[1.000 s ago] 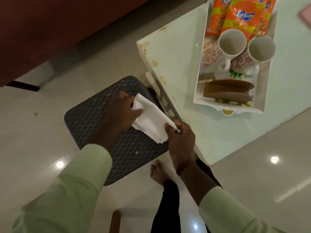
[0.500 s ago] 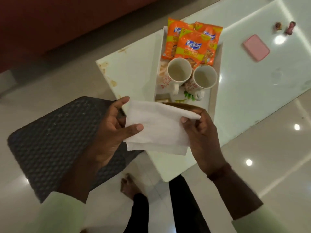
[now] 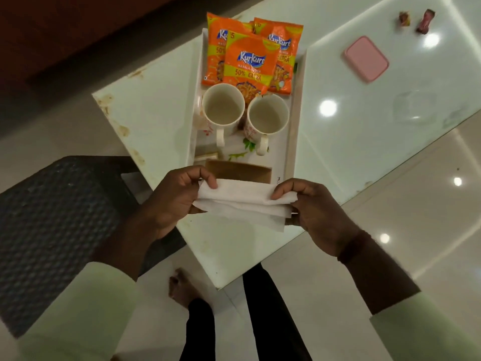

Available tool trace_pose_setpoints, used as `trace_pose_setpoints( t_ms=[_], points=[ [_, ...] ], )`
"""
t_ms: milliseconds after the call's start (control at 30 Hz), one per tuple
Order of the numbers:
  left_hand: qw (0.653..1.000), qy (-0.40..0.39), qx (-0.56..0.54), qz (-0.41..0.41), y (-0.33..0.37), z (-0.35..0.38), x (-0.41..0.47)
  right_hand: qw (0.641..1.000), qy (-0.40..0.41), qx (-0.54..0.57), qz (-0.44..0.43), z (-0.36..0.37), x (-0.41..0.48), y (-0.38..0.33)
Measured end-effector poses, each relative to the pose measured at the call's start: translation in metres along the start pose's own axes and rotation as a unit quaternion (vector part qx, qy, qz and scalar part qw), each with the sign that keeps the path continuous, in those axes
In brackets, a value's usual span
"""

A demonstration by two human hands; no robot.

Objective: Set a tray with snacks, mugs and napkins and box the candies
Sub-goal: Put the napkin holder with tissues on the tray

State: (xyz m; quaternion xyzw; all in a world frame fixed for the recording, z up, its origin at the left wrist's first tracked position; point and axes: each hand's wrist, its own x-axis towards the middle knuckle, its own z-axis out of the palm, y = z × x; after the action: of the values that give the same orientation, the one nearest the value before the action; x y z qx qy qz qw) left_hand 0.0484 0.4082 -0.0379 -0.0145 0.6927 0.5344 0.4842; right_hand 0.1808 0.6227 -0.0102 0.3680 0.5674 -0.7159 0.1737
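Note:
A white napkin (image 3: pixel 244 204) is stretched between my left hand (image 3: pixel 174 201) and my right hand (image 3: pixel 315 212), folded into a long band just in front of the white tray (image 3: pixel 295 142). Both hands pinch its ends. On the tray lie three orange snack packets (image 3: pixel 250 63), two white mugs (image 3: pixel 223 108) (image 3: pixel 268 118) and a brown folded napkin (image 3: pixel 238 171) at the near end. Two wrapped candies (image 3: pixel 413 22) and a pink box lid (image 3: pixel 365 62) lie on the table at the far right.
The glass table (image 3: pixel 364 131) has its near corner pointing at me. A dark woven stool (image 3: pixel 57 220) stands to its left on the tiled floor. A clear box (image 3: pixel 413 106) sits faintly on the glass at right. My legs and bare foot are below.
I lifted the napkin from over the stool to the tray's near end and folded it from a wide sheet into a narrow band. The view swung onto the table.

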Motion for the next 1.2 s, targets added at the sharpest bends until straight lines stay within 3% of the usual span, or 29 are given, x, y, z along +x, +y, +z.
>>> trace_pose_setpoints(
  t_ms=[133, 267, 367, 467, 867, 1200],
  points=[
    [0.991, 0.041, -0.109, -0.068, -0.006, 0.01, 0.007, 0.993, 0.008, 0.101, 0.059, -0.004, 0.01, 0.011],
    [0.969, 0.142, -0.17, -0.113, -0.001, 0.018, 0.016, 0.957, 0.049, 0.257, 0.123, -0.004, 0.027, 0.011],
    [0.94, 0.197, -0.235, -0.149, 0.007, 0.02, 0.023, 0.934, 0.086, 0.313, 0.15, -0.002, 0.039, 0.006],
    [0.925, 0.211, -0.274, -0.159, 0.013, 0.02, 0.029, 0.932, 0.113, 0.306, 0.156, 0.002, 0.048, 0.004],
    [0.939, 0.198, -0.243, -0.14, 0.025, 0.02, 0.021, 0.945, 0.133, 0.253, 0.157, -0.002, 0.05, -0.013],
    [0.933, 0.251, -0.208, -0.15, 0.02, 0.014, 0.051, 0.93, 0.171, 0.268, 0.183, 0.007, 0.07, -0.009]
  ],
)
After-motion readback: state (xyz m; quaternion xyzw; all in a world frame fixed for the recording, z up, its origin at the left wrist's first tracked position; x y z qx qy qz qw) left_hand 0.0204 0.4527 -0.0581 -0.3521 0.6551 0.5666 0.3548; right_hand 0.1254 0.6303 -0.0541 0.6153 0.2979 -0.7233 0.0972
